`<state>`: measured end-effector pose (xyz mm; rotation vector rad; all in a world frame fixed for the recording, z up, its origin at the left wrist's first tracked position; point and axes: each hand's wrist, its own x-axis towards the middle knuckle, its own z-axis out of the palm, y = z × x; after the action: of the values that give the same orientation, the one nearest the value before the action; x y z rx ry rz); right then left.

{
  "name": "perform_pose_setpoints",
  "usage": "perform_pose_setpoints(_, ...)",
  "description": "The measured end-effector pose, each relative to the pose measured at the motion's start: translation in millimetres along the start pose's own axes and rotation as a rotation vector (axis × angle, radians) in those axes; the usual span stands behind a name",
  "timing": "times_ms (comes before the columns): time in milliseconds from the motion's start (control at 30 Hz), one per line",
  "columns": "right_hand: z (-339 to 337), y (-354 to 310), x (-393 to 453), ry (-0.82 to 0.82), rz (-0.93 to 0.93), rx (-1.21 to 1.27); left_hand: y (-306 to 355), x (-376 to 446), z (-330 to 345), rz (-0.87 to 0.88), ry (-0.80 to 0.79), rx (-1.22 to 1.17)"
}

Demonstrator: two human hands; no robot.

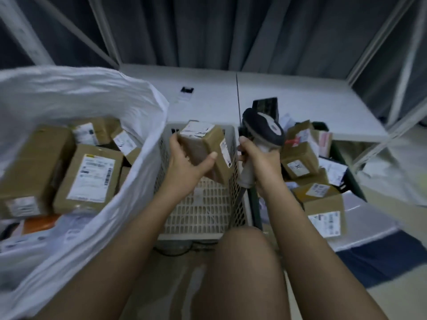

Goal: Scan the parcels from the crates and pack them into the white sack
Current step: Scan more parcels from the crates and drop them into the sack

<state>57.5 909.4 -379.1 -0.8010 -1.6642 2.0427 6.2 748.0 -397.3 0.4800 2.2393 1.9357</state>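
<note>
Our white sack [147, 125] gapes at left, already holding boxes. The pale crate [231, 204] sits between it and the dark crate [346, 167] of parcels. Our left hand [184, 165] grips a parcel [205, 144] over the pale crate; our right hand [261, 162] clasps the scanner [263, 128]. We judge scanning is under way; next, the label must face the scanner.

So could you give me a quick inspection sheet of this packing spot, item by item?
Surface: white shelf behind the crates.
Job's things: white sack holding brown parcels; cream crate looks empty; dark crate piled with parcels.
Clutter: small black item on the shelf.
Hands: left hand grips a brown parcel; right hand grips the scanner.
Cables: dark cable on the floor.
Surroundings: grey curtain, white frame.
</note>
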Motion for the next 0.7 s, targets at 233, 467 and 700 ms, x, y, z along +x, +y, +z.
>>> perform_pose_setpoints(233, 51, -33, -89, -0.280, 0.156, 0.087, 97, -61, -70, 0.181, 0.157, -0.181)
perform_pose_setpoints(467, 125, -52, -153, -0.453, 0.104, 0.209, 116, -113, -167, 0.249, 0.147, -0.181)
perform_pose_setpoints(700, 163, -54, -183, -0.354, -0.142, 0.012, 107, -137, -235, -0.085, 0.245, -0.283)
